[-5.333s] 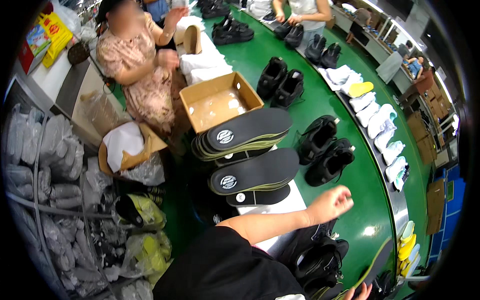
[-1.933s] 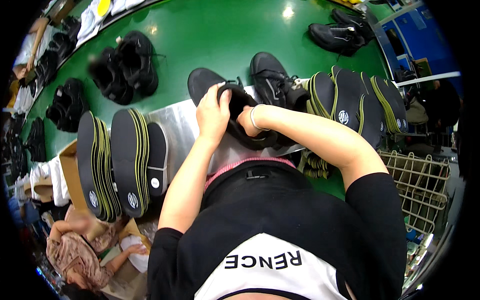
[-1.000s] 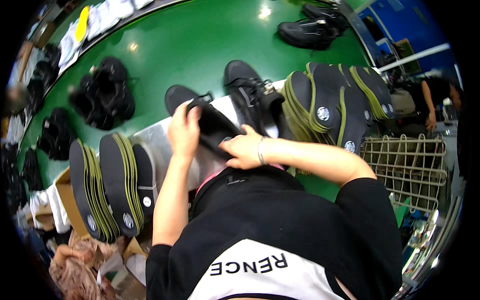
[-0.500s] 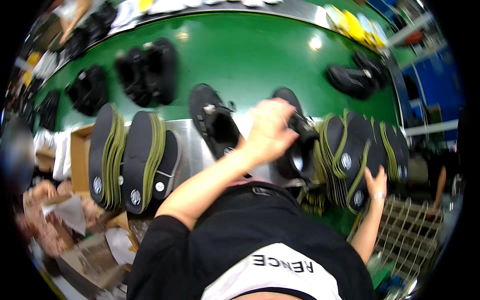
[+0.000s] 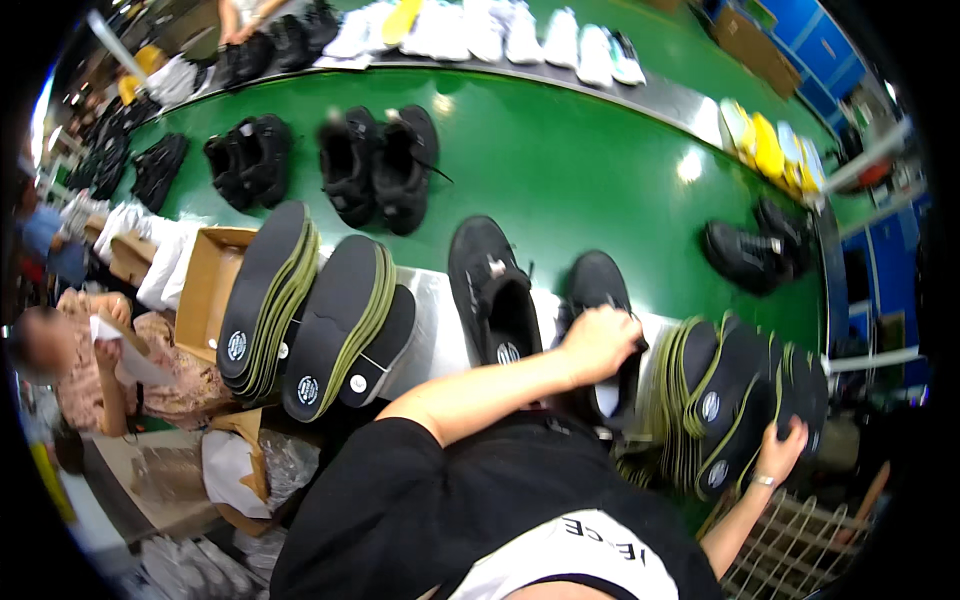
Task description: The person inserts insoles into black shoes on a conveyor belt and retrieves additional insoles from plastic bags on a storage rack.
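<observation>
Two black shoes stand side by side in front of me, a left-hand shoe (image 5: 476, 262) and a right-hand shoe (image 5: 597, 275). My left hand (image 5: 600, 343) reaches across and is closed over the opening of the right-hand shoe, its fingers curled and partly hidden. Off to the right, my right hand (image 5: 780, 455) pinches the heel end of a black insole (image 5: 784, 426) at the edge of the right stacks. Beside it lie fanned black insoles with olive-green edges (image 5: 688, 385). An insole's round white mark shows inside the left-hand shoe.
More insole stacks (image 5: 335, 320) lie on the left of the metal ledge (image 5: 432, 330), beside an open cardboard box (image 5: 212, 285). Black shoes (image 5: 378, 165) stand across the green belt (image 5: 560, 150). White shoes line the far rail. A co-worker (image 5: 130, 350) is at the left.
The view has swung, shifting the scene right and downward. My left hand has come down onto the right-hand shoe's opening. My right hand has moved to an insole farther right.
</observation>
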Demonstrator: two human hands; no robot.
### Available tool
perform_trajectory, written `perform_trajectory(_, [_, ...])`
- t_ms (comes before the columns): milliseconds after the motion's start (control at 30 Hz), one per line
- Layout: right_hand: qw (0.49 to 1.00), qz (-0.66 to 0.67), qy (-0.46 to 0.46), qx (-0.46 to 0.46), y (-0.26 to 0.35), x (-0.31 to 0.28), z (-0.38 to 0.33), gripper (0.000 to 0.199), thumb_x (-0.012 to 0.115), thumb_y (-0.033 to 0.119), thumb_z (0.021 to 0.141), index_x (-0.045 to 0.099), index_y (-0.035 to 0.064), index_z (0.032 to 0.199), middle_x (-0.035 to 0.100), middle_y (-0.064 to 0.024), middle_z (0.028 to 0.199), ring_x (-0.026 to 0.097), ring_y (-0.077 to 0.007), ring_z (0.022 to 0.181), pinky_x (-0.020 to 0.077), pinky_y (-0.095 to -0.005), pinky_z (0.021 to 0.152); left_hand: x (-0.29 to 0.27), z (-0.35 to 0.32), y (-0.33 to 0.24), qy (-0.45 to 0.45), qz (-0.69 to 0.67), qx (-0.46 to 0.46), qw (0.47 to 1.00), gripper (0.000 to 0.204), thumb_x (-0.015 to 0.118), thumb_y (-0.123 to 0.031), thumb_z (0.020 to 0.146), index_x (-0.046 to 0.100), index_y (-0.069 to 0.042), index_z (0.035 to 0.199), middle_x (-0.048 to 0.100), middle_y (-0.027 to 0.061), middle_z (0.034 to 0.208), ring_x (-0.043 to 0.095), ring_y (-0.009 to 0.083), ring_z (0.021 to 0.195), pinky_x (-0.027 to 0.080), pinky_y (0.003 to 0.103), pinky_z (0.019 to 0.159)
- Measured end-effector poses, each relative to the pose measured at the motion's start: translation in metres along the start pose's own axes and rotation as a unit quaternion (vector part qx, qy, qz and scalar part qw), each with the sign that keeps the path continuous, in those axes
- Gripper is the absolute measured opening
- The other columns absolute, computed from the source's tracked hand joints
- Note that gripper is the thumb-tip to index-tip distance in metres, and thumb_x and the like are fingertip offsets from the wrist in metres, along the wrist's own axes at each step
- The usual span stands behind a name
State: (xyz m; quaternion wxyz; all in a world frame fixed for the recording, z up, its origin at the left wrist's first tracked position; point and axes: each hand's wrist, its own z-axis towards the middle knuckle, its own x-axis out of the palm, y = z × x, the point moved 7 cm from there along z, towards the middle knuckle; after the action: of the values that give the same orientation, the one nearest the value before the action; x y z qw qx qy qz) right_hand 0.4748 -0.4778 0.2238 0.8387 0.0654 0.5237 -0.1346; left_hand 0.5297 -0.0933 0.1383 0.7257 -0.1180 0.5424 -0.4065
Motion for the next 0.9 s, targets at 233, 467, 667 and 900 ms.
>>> perform_trajectory(233, [0.842,0.502,0.188,-0.062,0.193,-0.049,-0.013,0.028,0.051,0.001,0.072,0.053,-0.0013,0.100,0.041,-0.0130,0.121,0.049,-0.0171,0.098,0.0412,-0.0275,0.081,-0.015,0.000,0.026,0.084,-0.038,-0.107,0.990,0.050,0.062,-0.036,0.066,0.051,-0.005,0.105,0.053,0.0153,0.102,0.047,0.0318,0.099,0.036,0.042,0.085])
perform_trajectory(467, [0.776,0.538,0.238,-0.229,0.275,-0.042,-0.066,0.022,0.058,0.008,0.067,0.058,0.0006,0.088,0.048,-0.0180,0.111,0.048,-0.0283,0.102,0.0367,-0.0360,0.088,-0.044,-0.006,-0.003,0.109,-0.728,-0.213,0.642,0.062,0.067,-0.035,0.071,0.038,-0.004,0.115,0.048,0.0043,0.105,0.046,0.0147,0.100,0.035,0.027,0.087])
perform_trajectory(667, [0.748,0.591,0.235,-0.192,0.283,-0.039,-0.071,0.016,0.058,0.004,0.067,0.057,-0.0010,0.082,0.048,-0.0152,0.103,0.050,-0.0262,0.093,0.0387,-0.0323,0.083,-0.045,-0.009,-0.004,0.020,-0.741,-0.210,0.638,0.068,0.073,-0.024,0.066,0.035,-0.001,0.118,0.048,0.0052,0.105,0.045,0.0154,0.099,0.034,0.028,0.090])
perform_trajectory(900, [0.732,0.576,0.302,-0.205,0.286,-0.034,-0.079,0.017,0.060,0.007,0.066,0.056,0.0002,0.082,0.043,-0.0155,0.107,0.045,-0.0249,0.099,0.0364,-0.0325,0.086,-0.030,-0.012,-0.010,0.019,-0.769,-0.268,0.581,0.052,0.067,-0.014,0.072,0.039,-0.003,0.114,0.055,0.0066,0.092,0.053,0.0176,0.090,0.041,0.032,0.082])
